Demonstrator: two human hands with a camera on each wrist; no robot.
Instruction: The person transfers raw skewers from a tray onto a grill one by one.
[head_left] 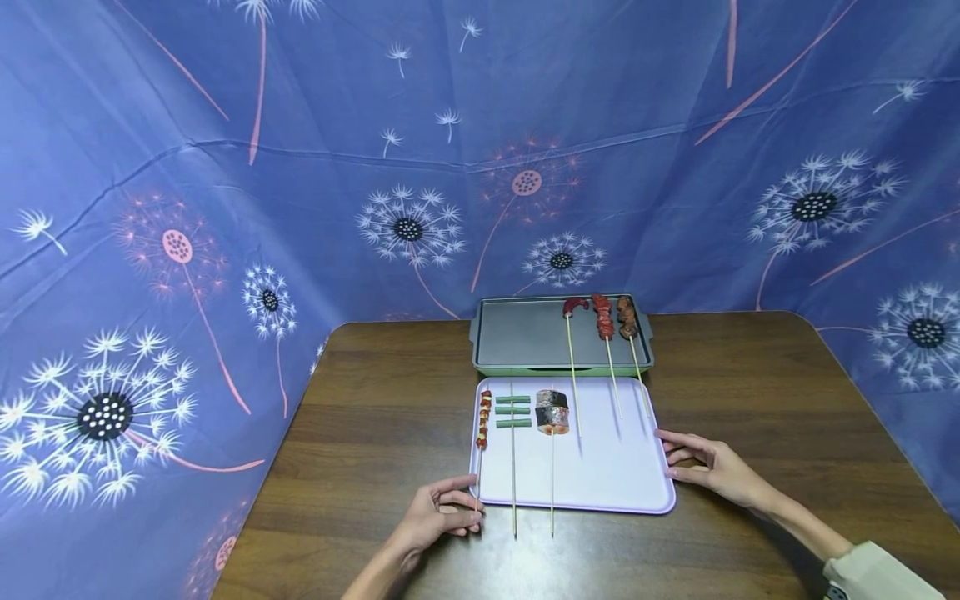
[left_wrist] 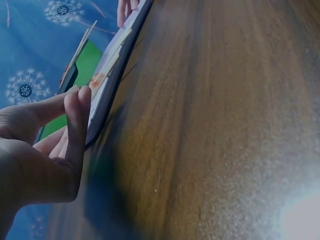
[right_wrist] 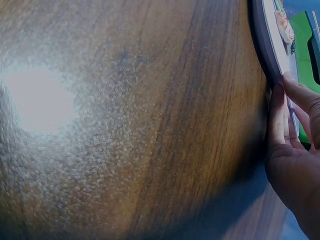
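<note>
Between left hand and right hand, a pale tray

The left fingers grip the tray's near corner; whether they also pinch the red-and-yellow skewer beside them, I cannot tell. Rightward from them lie a green skewer and a fish-like skewer. Farther off than either hand's fingers, a griddle on the counter bears three reddish-brown skewers, sticks over the tray. The right fingers pinch the tray's right rim.

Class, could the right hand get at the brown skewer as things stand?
Probably yes. The brown skewer has its stick end over the tray, near the right hand, with nothing visible between. The hand would likely need to release the tray's edge first.
</note>
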